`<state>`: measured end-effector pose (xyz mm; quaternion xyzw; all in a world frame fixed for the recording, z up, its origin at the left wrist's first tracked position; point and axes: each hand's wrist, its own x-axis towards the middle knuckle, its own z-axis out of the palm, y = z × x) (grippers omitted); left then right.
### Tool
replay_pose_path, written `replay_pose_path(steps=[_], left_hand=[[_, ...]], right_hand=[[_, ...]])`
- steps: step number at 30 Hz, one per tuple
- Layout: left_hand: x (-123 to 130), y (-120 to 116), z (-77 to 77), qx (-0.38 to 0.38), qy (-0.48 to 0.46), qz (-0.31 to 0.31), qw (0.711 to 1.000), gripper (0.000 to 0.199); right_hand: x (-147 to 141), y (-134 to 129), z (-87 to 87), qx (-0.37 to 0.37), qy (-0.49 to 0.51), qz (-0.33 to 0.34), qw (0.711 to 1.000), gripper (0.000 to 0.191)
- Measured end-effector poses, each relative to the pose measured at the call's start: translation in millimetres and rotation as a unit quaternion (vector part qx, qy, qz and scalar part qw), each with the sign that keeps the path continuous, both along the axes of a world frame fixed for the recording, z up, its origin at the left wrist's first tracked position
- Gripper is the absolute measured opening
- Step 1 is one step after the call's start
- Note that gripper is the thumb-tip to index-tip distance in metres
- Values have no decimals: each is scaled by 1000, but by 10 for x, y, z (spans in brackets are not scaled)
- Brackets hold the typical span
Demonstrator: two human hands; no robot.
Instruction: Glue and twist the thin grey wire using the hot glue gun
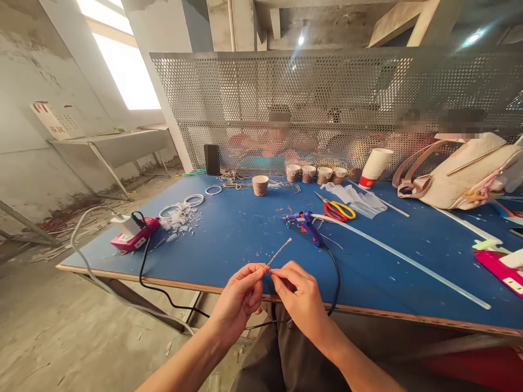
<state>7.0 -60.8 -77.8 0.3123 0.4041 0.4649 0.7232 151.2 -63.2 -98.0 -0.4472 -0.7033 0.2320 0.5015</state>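
Above the table's front edge, my left hand (244, 291) pinches a thin twisted tan cord (280, 252), which sticks out up and to the right. My right hand (300, 294) has its fingertips pressed together at the lower end of the same cord, touching my left fingertips. A blue glue gun (304, 224) lies just beyond, to the right of the cord's tip, with a long clear glue stick (404, 256) running from its back. Farther off stands a small brown-sided cup (260, 185).
Yellow-and-red scissors (340, 210), plastic strips (357, 200), several small cups (308, 173), stacked paper cups (376, 166) and a bag (469, 171) lie behind to the right. A pink power strip (137, 235), white rings (193, 200) and scraps (180, 222) are at left. A perforated screen (245, 98) borders the back.
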Motion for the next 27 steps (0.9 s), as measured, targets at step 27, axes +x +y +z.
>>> replay_pose_path(steps=[27], left_hand=[[-59,230,47,70,74,53,993,31]], right_hand=[[915,822,340,-59,-263,-201,942,29]])
